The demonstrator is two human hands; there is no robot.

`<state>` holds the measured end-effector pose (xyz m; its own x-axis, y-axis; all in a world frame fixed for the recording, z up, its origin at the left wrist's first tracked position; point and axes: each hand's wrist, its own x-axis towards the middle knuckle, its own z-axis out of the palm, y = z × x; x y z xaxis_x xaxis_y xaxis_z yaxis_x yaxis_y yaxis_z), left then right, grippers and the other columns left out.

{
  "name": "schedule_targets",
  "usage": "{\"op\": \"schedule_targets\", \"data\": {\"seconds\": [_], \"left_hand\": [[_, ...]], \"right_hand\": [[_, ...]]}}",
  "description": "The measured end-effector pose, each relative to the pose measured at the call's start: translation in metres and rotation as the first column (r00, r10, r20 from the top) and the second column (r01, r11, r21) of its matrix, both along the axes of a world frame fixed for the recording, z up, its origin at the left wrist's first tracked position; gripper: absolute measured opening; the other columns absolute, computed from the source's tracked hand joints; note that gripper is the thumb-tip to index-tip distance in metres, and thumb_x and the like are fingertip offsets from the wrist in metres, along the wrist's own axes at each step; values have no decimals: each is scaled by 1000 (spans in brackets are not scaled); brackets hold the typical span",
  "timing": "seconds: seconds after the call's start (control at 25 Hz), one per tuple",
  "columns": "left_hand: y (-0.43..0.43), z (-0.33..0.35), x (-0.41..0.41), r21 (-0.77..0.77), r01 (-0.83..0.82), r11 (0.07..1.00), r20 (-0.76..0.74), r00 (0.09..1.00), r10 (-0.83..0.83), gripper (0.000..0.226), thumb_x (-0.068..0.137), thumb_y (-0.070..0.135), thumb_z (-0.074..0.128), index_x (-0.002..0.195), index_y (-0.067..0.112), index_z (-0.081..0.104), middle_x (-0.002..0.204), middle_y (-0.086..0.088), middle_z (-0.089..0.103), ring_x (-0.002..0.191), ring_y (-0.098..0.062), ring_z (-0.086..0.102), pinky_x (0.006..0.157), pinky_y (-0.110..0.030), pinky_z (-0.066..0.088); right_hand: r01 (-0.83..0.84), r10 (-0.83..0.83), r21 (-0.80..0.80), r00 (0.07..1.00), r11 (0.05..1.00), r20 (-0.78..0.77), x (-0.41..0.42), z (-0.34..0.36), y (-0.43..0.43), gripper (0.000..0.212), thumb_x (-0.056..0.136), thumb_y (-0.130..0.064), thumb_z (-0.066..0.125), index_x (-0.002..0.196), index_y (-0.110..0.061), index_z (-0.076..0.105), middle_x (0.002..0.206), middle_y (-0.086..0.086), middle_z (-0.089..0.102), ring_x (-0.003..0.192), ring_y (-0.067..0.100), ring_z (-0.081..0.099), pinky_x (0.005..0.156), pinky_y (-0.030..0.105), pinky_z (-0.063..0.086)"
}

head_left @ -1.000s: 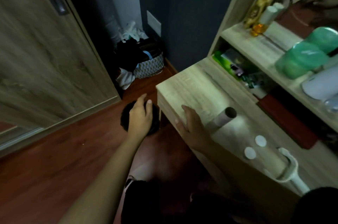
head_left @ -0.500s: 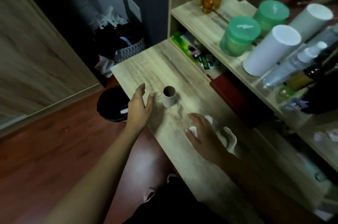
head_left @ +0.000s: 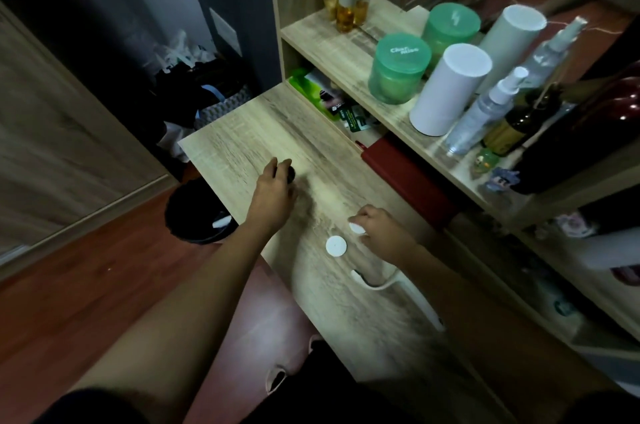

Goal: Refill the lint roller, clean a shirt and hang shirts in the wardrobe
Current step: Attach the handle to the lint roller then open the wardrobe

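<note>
On the wooden desk [head_left: 242,136] my left hand [head_left: 273,191] closes around the empty cardboard roll core [head_left: 290,174], of which only the dark open end shows past my fingers. My right hand [head_left: 381,229] pinches a small white round end cap [head_left: 356,228] just above the desk. A second white round cap [head_left: 336,245] lies flat on the desk beside it. The white lint roller handle [head_left: 412,295] lies on the desk under my right forearm, its frame bare. Two tall white refill rolls [head_left: 450,87] stand on the shelf to the right.
A black waste bin [head_left: 194,215] sits on the floor left of the desk. A basket of clothes [head_left: 221,101] stands in the corner. The shelf [head_left: 332,45] carries green jars [head_left: 398,66], spray bottles [head_left: 485,111] and amber bottles [head_left: 346,4]. The wardrobe door [head_left: 52,132] is at the left.
My left hand has closed on the cardboard core, which stood free before. My right hand has picked up one white cap. The view has swung right toward the shelf.
</note>
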<state>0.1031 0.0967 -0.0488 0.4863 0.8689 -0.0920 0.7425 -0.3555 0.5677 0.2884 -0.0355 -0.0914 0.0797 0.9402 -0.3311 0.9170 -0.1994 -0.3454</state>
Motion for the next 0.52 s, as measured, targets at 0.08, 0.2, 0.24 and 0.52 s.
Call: {"op": "schedule_targets", "data": {"seconds": [0.08, 0.2, 0.24, 0.52], "left_hand": [[-4, 0, 1, 4, -11, 1000, 11, 1000, 11, 49, 93, 8, 48, 140, 5, 34, 145, -23, 29, 125, -40, 42, 97, -42, 39], [-12, 6, -7, 17, -74, 997, 115, 991, 71, 47, 93, 12, 50, 138, 6, 37, 136, -21, 39, 115, -37, 50, 91, -38, 42], [-16, 10, -12, 16, -111, 994, 167, 980, 107, 47, 93, 15, 52, 138, 6, 38, 134, -21, 42, 114, -35, 52, 92, -36, 42], [-41, 26, -53, -306, -374, 875, 363, 804, 471, 51, 94, 32, 51, 139, 8, 42, 115, -17, 62, 104, -25, 60, 92, -36, 47]], "right_hand": [[-9, 8, 27, 999, 1000, 35, -3, -1, -2, 46, 86, -8, 57, 130, -14, 49, 133, 9, 47, 119, 26, 45, 101, 30, 35], [-13, 11, 36, 998, 999, 58, -4, -5, -4, 42, 86, -8, 57, 127, -15, 50, 136, 10, 46, 122, 28, 43, 103, 30, 31], [-1, 0, 37, 999, 999, 43, -5, -3, -4, 42, 86, -9, 57, 127, -15, 50, 133, 10, 49, 120, 28, 45, 101, 30, 32], [509, -308, 61, 606, 859, -733, -40, 37, -4, 43, 84, -3, 64, 124, -10, 52, 108, 2, 58, 95, 7, 57, 77, 5, 46]]}}
